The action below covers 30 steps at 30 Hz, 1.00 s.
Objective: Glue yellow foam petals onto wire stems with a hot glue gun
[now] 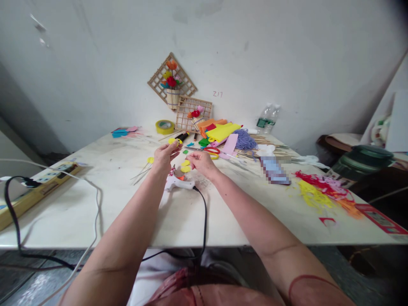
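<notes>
1. Where the table (127,227) met the person's lap, a black cord (205,212) dropped over the front edge. A knee or forearm catching it could, in this assessment, have dragged the attached tool.
2. That tool, a white glue gun (181,183), lay between the forearms, its front end partly hidden behind the left wrist. Whether it was hot could not be told; if so, a lowered wrist risked a burn.
3. The right hand (200,163) hung near some loose yellow pieces (185,166), fingertips drawn together. Whether anything sat between them could not be determined, nor whether they touched the pieces.
4. The left hand (166,154) had its thumb and fingertips closed on a yellow piece (175,141), raised above the tabletop. The piece appeared small and light: too firm a pinch would likely crease it, too slack a one would let it fall.
5. Scissors (213,150) lay beyond the right hand, blades directed leftward. A careless sideways reach could have met the tips.
6. Farther back rested a heap of coloured sheets (225,132) beside a purple yarn bundle (246,140). Small cuttings could readily be lost there.
7. Two lattice panels (183,117) bearing flowers stood against the wall.
</notes>
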{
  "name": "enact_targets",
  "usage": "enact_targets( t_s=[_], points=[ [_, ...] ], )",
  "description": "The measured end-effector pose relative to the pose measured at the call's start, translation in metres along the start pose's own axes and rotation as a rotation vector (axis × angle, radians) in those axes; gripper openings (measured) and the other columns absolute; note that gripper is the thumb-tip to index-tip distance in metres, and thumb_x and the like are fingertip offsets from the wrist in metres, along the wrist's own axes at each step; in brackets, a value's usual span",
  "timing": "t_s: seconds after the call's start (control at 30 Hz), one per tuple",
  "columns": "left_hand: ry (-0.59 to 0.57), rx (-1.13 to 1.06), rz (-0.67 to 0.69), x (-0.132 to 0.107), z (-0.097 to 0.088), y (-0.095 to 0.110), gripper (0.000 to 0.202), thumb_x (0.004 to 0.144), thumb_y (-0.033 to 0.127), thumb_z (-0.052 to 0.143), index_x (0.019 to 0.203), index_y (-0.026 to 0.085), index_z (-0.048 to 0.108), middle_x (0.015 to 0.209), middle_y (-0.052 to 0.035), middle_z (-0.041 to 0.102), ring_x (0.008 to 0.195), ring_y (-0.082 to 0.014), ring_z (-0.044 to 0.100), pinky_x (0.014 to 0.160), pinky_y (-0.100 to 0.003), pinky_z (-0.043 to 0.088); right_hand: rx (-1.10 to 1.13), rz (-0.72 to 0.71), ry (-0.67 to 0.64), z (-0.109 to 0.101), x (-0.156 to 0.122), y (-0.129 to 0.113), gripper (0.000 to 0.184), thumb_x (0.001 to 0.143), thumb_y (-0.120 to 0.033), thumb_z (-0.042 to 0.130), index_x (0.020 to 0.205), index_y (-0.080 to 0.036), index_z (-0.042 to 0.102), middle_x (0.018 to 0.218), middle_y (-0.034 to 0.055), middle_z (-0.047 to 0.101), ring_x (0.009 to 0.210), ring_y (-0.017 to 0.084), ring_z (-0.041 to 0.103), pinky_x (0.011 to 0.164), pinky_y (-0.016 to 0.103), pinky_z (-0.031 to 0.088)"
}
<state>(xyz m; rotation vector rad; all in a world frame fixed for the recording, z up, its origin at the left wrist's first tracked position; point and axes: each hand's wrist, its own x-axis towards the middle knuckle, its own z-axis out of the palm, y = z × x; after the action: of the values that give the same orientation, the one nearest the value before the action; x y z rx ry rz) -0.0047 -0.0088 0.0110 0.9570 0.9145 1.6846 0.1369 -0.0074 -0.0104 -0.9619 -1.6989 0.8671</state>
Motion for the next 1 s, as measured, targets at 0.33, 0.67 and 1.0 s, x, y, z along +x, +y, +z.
enact_targets(
  t_s=[0.33,0.67,1.0],
  points=[
    [0.093,-0.081,0.050,0.009,-0.008,0.001,0.030,0.055,0.039,0.073,0.071,0.016,0.063,0.075,-0.0046,0.067,0.073,-0.0158,0.062,0.076,-0.032,0.048,0.005,0.066,-0.020,-0.002,-0.002,-0.009,0.014,0.071,-0.026,0.056,0.063,-0.015,0.059,0.041,-0.0056,0.049,0.039,0.007,0.042,0.048,0.019,0.036],
    [0.114,-0.068,0.102,0.010,-0.009,-0.002,0.025,0.051,0.032,0.076,0.063,0.016,0.061,0.069,-0.0021,0.064,0.066,-0.0119,0.059,0.074,-0.030,0.048,0.027,0.081,-0.027,-0.001,-0.003,-0.012,0.013,0.071,-0.024,0.057,0.063,-0.015,0.060,0.040,-0.0059,0.048,0.039,0.007,0.042,0.048,0.019,0.036],
    [0.123,-0.082,0.052,0.011,-0.006,-0.001,0.034,0.056,0.046,0.071,0.069,0.016,0.063,0.073,-0.0043,0.065,0.067,-0.0134,0.061,0.072,-0.029,0.048,0.017,0.080,-0.009,-0.001,-0.002,-0.010,0.012,0.071,-0.023,0.057,0.062,-0.015,0.060,0.041,-0.0054,0.049,0.040,0.007,0.044,0.048,0.019,0.037]
  ],
)
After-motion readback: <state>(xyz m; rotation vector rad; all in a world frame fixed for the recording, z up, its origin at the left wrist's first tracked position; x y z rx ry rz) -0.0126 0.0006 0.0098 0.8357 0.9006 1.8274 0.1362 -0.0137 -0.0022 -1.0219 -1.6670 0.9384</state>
